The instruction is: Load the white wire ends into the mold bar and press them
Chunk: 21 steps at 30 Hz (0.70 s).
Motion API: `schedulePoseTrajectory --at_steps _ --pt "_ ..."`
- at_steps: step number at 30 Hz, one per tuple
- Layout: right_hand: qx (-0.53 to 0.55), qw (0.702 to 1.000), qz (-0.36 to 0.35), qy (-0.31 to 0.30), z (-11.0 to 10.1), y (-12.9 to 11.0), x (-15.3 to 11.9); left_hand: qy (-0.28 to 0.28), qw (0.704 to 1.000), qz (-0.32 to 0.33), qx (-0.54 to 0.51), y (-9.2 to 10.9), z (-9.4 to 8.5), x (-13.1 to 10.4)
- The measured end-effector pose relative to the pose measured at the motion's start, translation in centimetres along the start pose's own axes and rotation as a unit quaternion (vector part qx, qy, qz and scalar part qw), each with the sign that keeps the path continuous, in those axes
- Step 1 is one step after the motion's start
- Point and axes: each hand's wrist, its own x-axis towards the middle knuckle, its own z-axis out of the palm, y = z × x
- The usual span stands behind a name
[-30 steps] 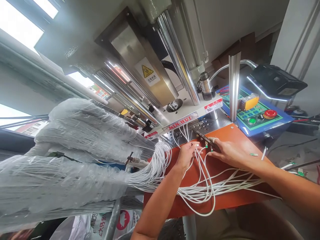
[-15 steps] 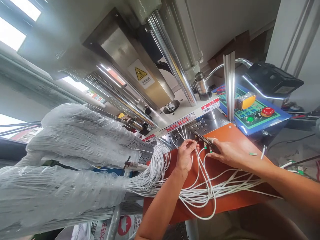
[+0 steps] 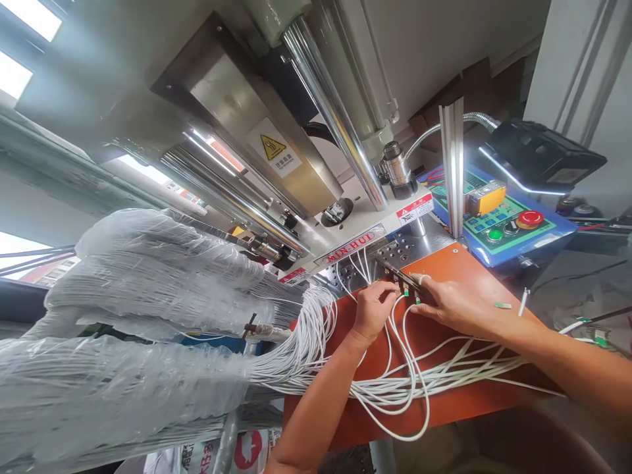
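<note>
My left hand (image 3: 374, 308) is closed, thumb and forefinger pinched at the end of a white cable beside a dark metal bar (image 3: 402, 273). Whatever lies between those fingertips is too small to make out. My right hand (image 3: 434, 297) grips the right end of that bar, its thumb and fingers on either side. Small green circuit boards (image 3: 406, 289) with white cables on them sit along the bar's near side. Loose white cables (image 3: 419, 380) loop below both hands over the orange-brown work surface (image 3: 444, 263).
The press machine's white plate (image 3: 350, 243) stands just beyond the hands. Plastic-wrapped cable bundles (image 3: 148, 276) fill the left. At the right are an upright metal profile (image 3: 451, 171), a blue control panel (image 3: 518, 230) and a black lamp (image 3: 543, 155).
My left hand has moved slightly right along the bar and tilted, its fingertips now closer to the green boards. My right hand keeps its grip on the bar.
</note>
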Motion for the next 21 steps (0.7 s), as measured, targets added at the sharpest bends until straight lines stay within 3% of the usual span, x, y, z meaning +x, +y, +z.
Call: schedulePoseTrajectory --at_steps 7,21 --pt "-0.004 1.000 -0.005 -0.003 0.1 0.3 0.0 0.015 1.000 -0.001 -0.006 -0.4 0.2 0.3" --pt "0.000 1.000 -0.017 0.007 0.2 0.4 0.0 0.031 0.996 0.063 0.057 -1.8 0.6 0.3"
